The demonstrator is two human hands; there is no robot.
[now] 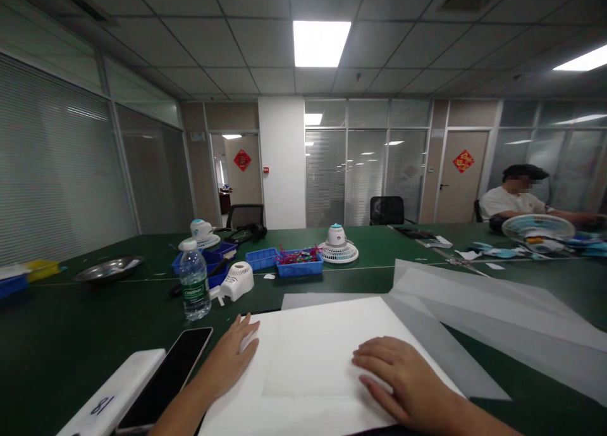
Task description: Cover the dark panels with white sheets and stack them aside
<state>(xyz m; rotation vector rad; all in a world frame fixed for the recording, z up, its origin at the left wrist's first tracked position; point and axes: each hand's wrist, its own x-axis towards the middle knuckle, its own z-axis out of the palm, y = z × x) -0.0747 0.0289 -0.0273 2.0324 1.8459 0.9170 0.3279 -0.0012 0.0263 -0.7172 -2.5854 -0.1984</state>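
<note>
A large white sheet of paper (308,360) lies on the green table in front of me. On its left edge rests my left hand (236,350), fingers spread and pointing away. My right hand (396,373) lies over the right part of the sheet, its fingers stretched and slightly bent, holding nothing. Beneath the sheet and to its right, translucent paper (455,347) spreads over the table. Left of my left forearm are a dark-screened phone (168,379) and a white box-like item (114,395) with a handwritten number.
A water bottle (194,284) stands at left, near a white plastic housing (238,281). Behind are a blue tray (300,266) of coloured wires, a white fan part (337,243) and a metal dish (109,268). A person (515,195) sits at far right by a fan grille (538,227).
</note>
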